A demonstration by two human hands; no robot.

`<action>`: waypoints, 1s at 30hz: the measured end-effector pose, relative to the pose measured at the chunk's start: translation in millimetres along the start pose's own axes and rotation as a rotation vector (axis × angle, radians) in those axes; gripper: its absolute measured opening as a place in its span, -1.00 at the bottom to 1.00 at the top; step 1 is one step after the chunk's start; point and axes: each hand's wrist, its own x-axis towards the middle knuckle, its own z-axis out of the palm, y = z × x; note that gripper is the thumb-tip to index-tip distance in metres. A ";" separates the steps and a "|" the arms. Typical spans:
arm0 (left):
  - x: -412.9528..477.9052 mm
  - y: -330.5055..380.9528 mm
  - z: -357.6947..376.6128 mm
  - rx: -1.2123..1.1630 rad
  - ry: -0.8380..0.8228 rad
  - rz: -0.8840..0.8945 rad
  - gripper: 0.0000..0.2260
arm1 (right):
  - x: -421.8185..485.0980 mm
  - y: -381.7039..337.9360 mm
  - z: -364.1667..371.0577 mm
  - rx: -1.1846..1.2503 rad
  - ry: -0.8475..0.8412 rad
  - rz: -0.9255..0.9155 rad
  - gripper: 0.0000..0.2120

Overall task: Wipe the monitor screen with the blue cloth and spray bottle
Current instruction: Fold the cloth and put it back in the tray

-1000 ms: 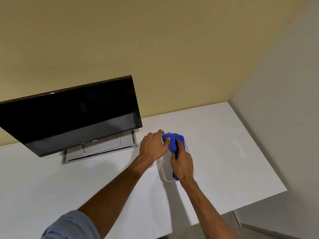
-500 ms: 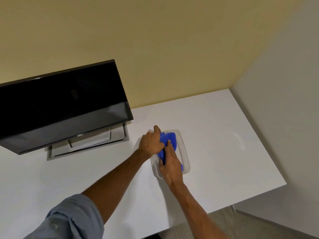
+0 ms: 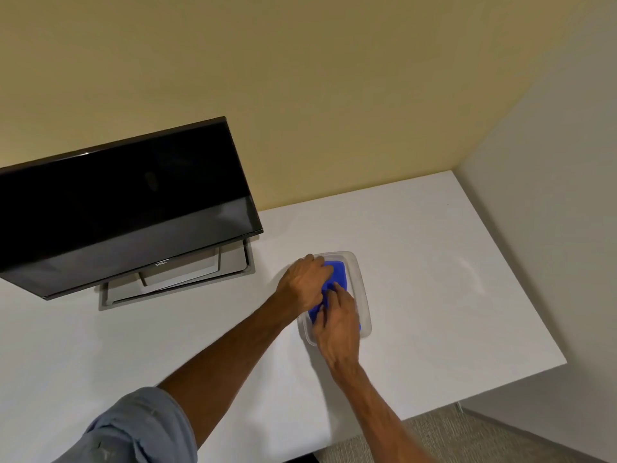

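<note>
At frame centre, both arms reached forward, left hand (image 3: pixel 305 282) and right hand (image 3: pixel 337 324) palm-down, fingers curled onto the folded blue cloth (image 3: pixel 339 274) inside a clear plastic tray (image 3: pixel 362 295) on the white worktop (image 3: pixel 434 262); whether either truly gripped it was unclear

Both your arms reach forward, forearms bare (a rolled grey-blue sleeve on the left). Your left hand (image 3: pixel 305 282) is palm-down, fingers curled; your right hand (image 3: pixel 337 324) lies just beside it, fingers extended, touching.

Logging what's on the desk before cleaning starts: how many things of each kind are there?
Monitor: 1
Clear plastic container: 1
Blue cloth: 1
Spray bottle: 0 in view
Total: 3
</note>
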 end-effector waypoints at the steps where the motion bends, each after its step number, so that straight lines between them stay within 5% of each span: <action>1: 0.0 0.5 3.1 0.041 -0.027 0.069 -0.59 | -2.4 2.2 -4.2 0.013 0.049 0.050 -0.84; 4: -0.2 5.1 20.4 0.207 -0.110 0.208 -0.54 | -4.7 8.5 -10.8 -0.136 -0.052 0.030 -0.93; 9: 0.8 3.1 37.4 0.465 -0.099 0.066 -0.37 | -13.5 16.2 -8.3 -0.275 -0.280 -0.181 -0.75; 15: -9.4 1.0 43.6 0.559 -0.185 0.013 -0.24 | -21.5 20.6 -9.0 -0.227 -0.271 -0.166 -0.76; 22: -9.9 22.6 55.2 0.574 -0.117 0.078 -0.55 | -25.2 24.6 -5.1 -0.291 -0.224 -0.165 -0.80; 26: -17.4 22.5 69.4 0.580 -0.222 0.003 -0.31 | -34.0 33.0 -3.0 -0.312 -0.147 -0.332 -0.90; 30: -24.5 26.4 76.0 0.497 -0.230 -0.072 -0.29 | -31.5 33.2 -6.8 -0.263 -0.260 -0.235 -0.77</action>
